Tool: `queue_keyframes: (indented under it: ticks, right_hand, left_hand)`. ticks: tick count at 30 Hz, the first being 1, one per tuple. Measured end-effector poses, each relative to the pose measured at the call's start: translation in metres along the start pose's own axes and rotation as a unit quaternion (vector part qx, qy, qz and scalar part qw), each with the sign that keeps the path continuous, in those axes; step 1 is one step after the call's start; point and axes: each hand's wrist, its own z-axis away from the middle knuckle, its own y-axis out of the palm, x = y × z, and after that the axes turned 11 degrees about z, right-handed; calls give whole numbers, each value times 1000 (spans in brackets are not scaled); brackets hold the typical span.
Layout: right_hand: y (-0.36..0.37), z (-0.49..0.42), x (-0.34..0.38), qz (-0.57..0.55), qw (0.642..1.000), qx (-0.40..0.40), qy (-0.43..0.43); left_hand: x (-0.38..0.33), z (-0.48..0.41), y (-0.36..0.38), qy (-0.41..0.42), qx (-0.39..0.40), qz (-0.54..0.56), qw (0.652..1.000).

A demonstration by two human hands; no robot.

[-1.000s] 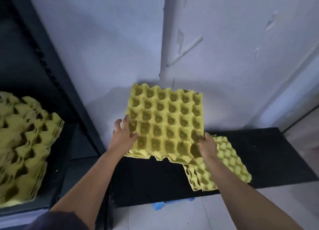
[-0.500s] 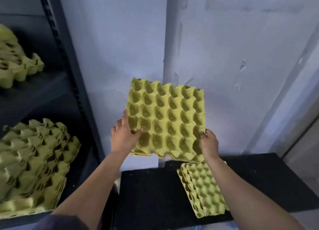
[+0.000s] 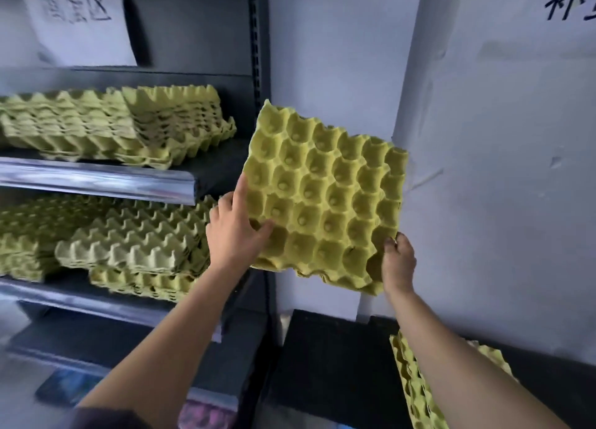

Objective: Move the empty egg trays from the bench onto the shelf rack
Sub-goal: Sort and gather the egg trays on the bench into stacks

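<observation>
Gripping empty egg tray (image 3: pixel 325 199) edges, left hand (image 3: pixel 233 235), right hand (image 3: pixel 398 264); shelf rack (image 3: pixel 96 178) holding tray stacks (image 3: pixel 129 129)

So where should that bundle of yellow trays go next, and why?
Probably swing it left, toward the shelf rack. The left hand and right hand grip the held trays in the air to the right of the rack's post, not yet over a shelf, where shelf stacks already sit.
</observation>
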Motion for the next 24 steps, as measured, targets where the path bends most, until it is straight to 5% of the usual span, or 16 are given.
queue_keyframes:
  ticks: [7, 20, 24]
  right_hand:
    - [33, 64, 80, -120, 988, 74, -58]
    - [164, 216, 240, -283, 907, 271, -152]
    - [201, 262, 279, -279, 908, 263, -168]
  left_hand:
    - [24, 7, -108, 4, -77, -23, 997]
    - [168, -3, -319, -40, -171, -17, 984]
    - [216, -14, -373, -62, -158, -13, 985]
